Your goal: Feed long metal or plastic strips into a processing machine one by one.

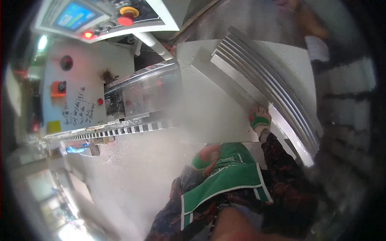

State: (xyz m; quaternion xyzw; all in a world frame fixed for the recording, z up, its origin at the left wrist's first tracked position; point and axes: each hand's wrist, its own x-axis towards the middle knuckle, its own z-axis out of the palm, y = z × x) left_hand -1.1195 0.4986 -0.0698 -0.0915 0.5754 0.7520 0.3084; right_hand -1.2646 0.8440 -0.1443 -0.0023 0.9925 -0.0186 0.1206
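My right hand (260,117), in a white, green and red glove, is closed on a long flat grey strip (229,82) at the near side of a stack of strips. The strip looks smooth; its material is hard to tell. Several similar long pale strips (265,78) lie side by side just beyond, slanting from upper middle to lower right. My left hand (206,156), in a red and green glove, hovers in front of my green apron (225,182). It is blurred, and its fingers cannot be made out.
A pale tabletop (185,52) bears the strips. To the left stands a machine (88,72) with knobs, a metal cover (146,86) and a toothed track (120,131). A control panel (108,20) with a screen and red stop button hangs above. Part of another person (315,36) shows at upper right.
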